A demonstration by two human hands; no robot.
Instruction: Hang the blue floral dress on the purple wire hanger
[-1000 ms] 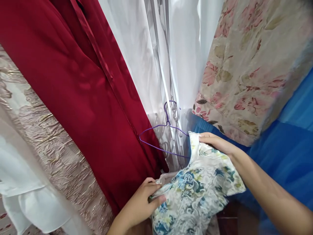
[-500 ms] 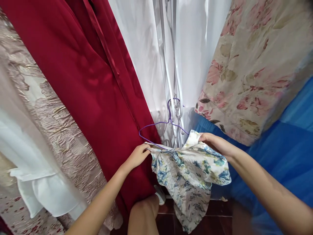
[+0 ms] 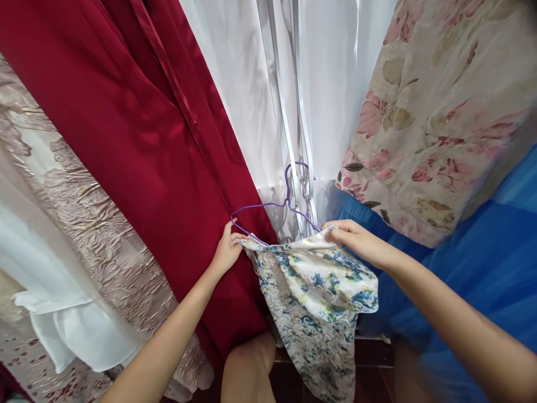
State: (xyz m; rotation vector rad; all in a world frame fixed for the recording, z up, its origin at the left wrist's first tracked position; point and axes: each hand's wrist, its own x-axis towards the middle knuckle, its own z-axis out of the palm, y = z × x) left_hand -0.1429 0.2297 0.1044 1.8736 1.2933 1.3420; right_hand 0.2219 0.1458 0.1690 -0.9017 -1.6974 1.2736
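Between my hands hangs a white garment with blue and yellow flowers [image 3: 314, 296], its top edge drawn fairly straight. My left hand [image 3: 229, 246] pinches the garment's left top corner, with a finger raised against the left end of a purple hanger [image 3: 262, 206]. At the right, my right hand [image 3: 352, 238] grips the other top corner, close to the hanger's right arm. The lower part of the hanger sits inside or behind the garment's top edge; I cannot tell which. Its hook points up in front of white straps [image 3: 287, 117].
A long red garment [image 3: 138, 140] hangs on the left beside a textured pink one [image 3: 113, 218] and a white ruffled one [image 3: 71, 319]. Behind is white cloth [image 3: 235, 67]. To the right hang a pink-flowered garment [image 3: 423, 129] and blue fabric [image 3: 470, 268]. My knee [image 3: 247, 369] shows below, above dark floor tiles [image 3: 289, 380].
My left hand has shifted left and up, a finger now at the hanger's end. My right hand has moved slightly left, bringing the right corner to the hanger, and the garment's top edge has straightened.
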